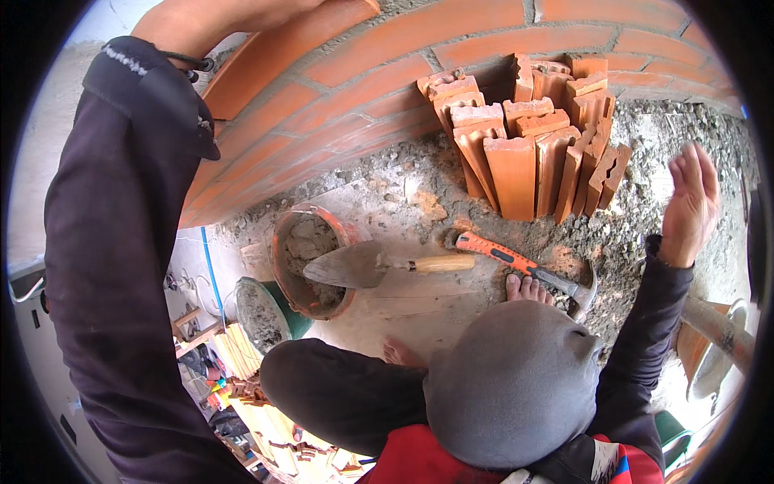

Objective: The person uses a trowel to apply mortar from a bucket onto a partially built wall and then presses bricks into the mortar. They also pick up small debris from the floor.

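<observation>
My left hand (205, 20) is at the top edge beside a brick (274, 52) on the wall (476, 40); its fingers are out of frame, so its grip is hidden. My right hand (689, 202) is raised at the right with nothing in it, fingers extended, beside a cluster of upright hollow bricks (508, 177). Below the bricks lie an orange-handled claw hammer (496, 250) and a wooden-handled trowel (347, 264), whose blade rests over an orange bucket (302, 242) of mortar.
A green bucket (294, 315) with grey material stands left of bare feet (528, 290). A grey cloth-covered rounded shape (508, 387) fills the lower middle. Rubble (645, 121) lines the wall foot. Wooden pieces (250, 363) lie lower left; a long-handled tool (717, 331) is at right.
</observation>
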The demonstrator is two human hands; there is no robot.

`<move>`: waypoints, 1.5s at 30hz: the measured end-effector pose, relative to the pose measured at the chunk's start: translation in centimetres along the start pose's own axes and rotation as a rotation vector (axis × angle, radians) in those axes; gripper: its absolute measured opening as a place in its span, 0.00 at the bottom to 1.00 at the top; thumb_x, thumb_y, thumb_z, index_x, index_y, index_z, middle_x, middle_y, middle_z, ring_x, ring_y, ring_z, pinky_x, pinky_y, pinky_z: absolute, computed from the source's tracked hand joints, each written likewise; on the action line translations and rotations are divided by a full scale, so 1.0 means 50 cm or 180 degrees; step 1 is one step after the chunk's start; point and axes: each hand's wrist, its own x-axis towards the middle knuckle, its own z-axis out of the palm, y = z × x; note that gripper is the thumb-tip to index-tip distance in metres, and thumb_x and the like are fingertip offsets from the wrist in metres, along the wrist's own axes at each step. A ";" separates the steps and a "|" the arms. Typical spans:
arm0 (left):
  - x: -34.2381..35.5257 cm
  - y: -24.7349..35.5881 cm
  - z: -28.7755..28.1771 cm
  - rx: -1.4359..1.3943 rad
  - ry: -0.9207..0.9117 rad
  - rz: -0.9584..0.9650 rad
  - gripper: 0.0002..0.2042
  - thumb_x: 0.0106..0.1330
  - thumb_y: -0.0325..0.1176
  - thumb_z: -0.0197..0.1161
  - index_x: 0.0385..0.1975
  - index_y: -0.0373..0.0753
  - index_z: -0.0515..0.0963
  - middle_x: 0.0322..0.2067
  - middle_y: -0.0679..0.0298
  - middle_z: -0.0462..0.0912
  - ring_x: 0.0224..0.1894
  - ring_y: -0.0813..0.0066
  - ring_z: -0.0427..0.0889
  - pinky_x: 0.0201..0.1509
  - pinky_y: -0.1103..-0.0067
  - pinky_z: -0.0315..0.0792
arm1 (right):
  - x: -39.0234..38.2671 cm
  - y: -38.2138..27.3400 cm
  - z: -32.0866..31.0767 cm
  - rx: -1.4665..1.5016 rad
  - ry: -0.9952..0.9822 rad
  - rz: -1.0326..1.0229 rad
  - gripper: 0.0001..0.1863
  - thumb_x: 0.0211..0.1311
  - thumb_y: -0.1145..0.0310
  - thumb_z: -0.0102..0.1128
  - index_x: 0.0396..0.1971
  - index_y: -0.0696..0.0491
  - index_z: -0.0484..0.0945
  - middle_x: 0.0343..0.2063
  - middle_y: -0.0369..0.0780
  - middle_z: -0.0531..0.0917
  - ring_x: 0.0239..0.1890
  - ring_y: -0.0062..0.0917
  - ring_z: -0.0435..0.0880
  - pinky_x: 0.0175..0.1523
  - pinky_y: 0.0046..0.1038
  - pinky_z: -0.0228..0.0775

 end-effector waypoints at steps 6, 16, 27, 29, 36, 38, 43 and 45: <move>0.036 -0.007 0.004 0.0052 0.0199 0.0088 0.14 0.55 0.46 0.75 0.25 0.41 0.87 0.23 0.56 0.85 0.29 0.53 0.84 0.37 0.64 0.77 | -0.162 -0.134 0.385 0.1731 -0.1941 0.0557 0.10 0.66 0.74 0.67 0.45 0.58 0.82 0.40 0.40 0.87 0.40 0.22 0.87 0.48 0.27 0.84; 0.038 -0.030 0.017 -0.0030 -0.0120 -0.0048 0.14 0.55 0.46 0.74 0.25 0.41 0.87 0.24 0.55 0.86 0.30 0.53 0.85 0.38 0.63 0.77 | -0.229 -0.049 0.631 0.2668 -0.1267 0.1127 0.10 0.65 0.81 0.66 0.44 0.65 0.76 0.39 0.46 0.86 0.41 0.32 0.89 0.51 0.30 0.87; 0.015 -0.002 -0.002 0.0026 0.0085 0.0000 0.15 0.56 0.47 0.75 0.25 0.40 0.87 0.25 0.55 0.87 0.31 0.54 0.86 0.40 0.65 0.78 | -0.228 -0.044 0.649 0.2769 -0.0903 0.1187 0.09 0.64 0.81 0.67 0.41 0.64 0.76 0.35 0.46 0.87 0.38 0.31 0.90 0.46 0.30 0.88; 0.018 -0.002 -0.002 0.0020 0.0047 -0.0058 0.15 0.56 0.47 0.75 0.26 0.40 0.87 0.25 0.55 0.87 0.31 0.54 0.86 0.40 0.65 0.78 | -0.224 -0.045 0.652 0.2683 -0.0889 0.1192 0.08 0.64 0.80 0.68 0.39 0.64 0.77 0.34 0.45 0.87 0.36 0.30 0.90 0.44 0.29 0.88; 0.026 -0.003 -0.016 -0.0132 -0.0071 -0.0123 0.14 0.56 0.46 0.75 0.25 0.40 0.87 0.25 0.55 0.87 0.31 0.55 0.86 0.39 0.65 0.78 | -0.213 -0.045 0.658 0.2427 -0.0902 0.1117 0.07 0.62 0.79 0.71 0.33 0.62 0.79 0.30 0.42 0.87 0.32 0.26 0.89 0.39 0.26 0.88; 0.028 -0.005 -0.012 -0.0209 -0.0093 -0.0102 0.14 0.56 0.46 0.75 0.25 0.40 0.87 0.25 0.55 0.87 0.31 0.54 0.86 0.39 0.65 0.78 | -0.214 -0.043 0.658 0.2306 -0.0907 0.1087 0.07 0.62 0.79 0.71 0.34 0.62 0.80 0.30 0.41 0.87 0.32 0.25 0.89 0.39 0.26 0.87; 0.022 -0.022 0.021 -0.0169 0.0204 0.0091 0.15 0.56 0.46 0.75 0.26 0.40 0.87 0.25 0.55 0.86 0.31 0.54 0.86 0.39 0.65 0.78 | -0.219 -0.052 0.646 0.2023 -0.0910 0.0907 0.07 0.61 0.78 0.72 0.34 0.63 0.81 0.28 0.41 0.87 0.30 0.22 0.88 0.38 0.24 0.86; 0.017 -0.006 0.008 -0.0011 0.0204 0.0071 0.14 0.55 0.46 0.76 0.26 0.40 0.88 0.25 0.55 0.87 0.31 0.54 0.86 0.39 0.65 0.78 | -0.220 -0.045 0.648 0.2290 -0.0796 0.0904 0.07 0.59 0.78 0.73 0.31 0.62 0.82 0.24 0.40 0.86 0.25 0.20 0.87 0.33 0.21 0.84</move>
